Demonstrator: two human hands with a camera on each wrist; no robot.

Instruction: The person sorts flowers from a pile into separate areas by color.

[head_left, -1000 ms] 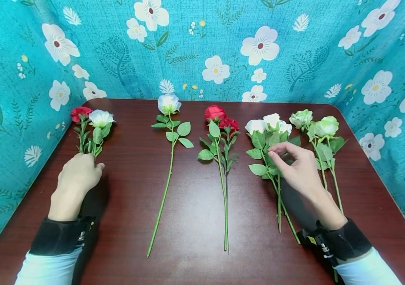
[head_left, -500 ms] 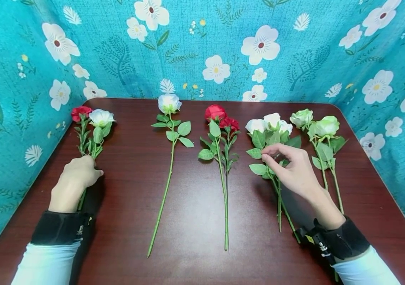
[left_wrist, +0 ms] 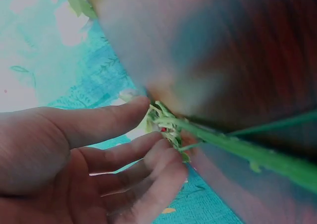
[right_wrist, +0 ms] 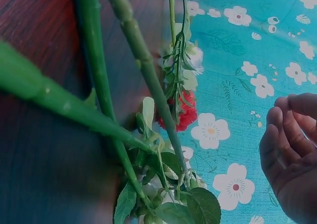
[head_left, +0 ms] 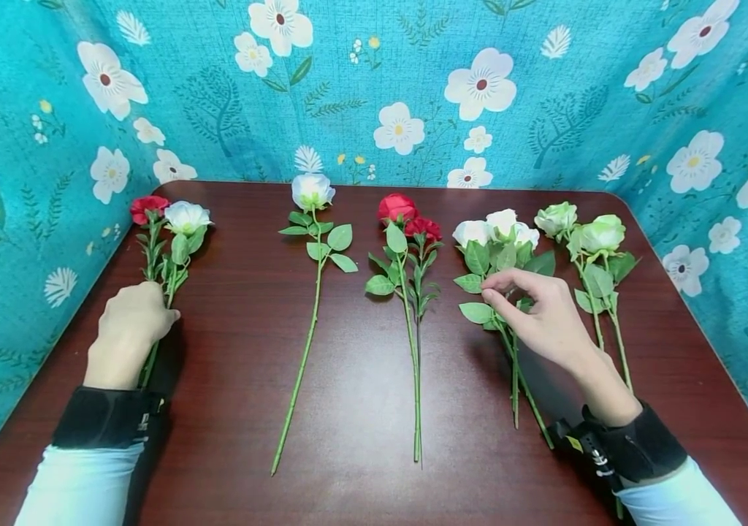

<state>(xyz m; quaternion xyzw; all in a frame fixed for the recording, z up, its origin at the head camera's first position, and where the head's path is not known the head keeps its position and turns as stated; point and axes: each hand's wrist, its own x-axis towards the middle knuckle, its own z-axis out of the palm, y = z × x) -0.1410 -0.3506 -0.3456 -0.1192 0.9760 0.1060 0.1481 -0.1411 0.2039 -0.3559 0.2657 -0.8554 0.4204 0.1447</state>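
My left hand (head_left: pixel 162 313) lies over the stems of a small bunch, one red and one white rose (head_left: pixel 170 218), at the table's far left. In the left wrist view its fingers (left_wrist: pixel 148 157) are loosely bent, with the tips touching the green stems (left_wrist: pixel 233 144). My right hand (head_left: pixel 489 295) hovers over the leaves of a bunch of white roses (head_left: pixel 495 228), thumb and forefinger close together. In the right wrist view its curled fingers (right_wrist: pixel 285 130) hold nothing and stand apart from the stems (right_wrist: pixel 143 65).
On the dark wooden table (head_left: pixel 361 380) also lie a single white rose (head_left: pixel 311 191), two red roses (head_left: pixel 407 215) and pale green roses (head_left: pixel 587 230), all with stems pointing toward me. Teal flowered cloth (head_left: pixel 374 88) walls in the back and both sides.
My left hand has slid a little back and to the left along the stems. My right hand has dropped slightly lower over the white roses' leaves. The flowers lie as before.
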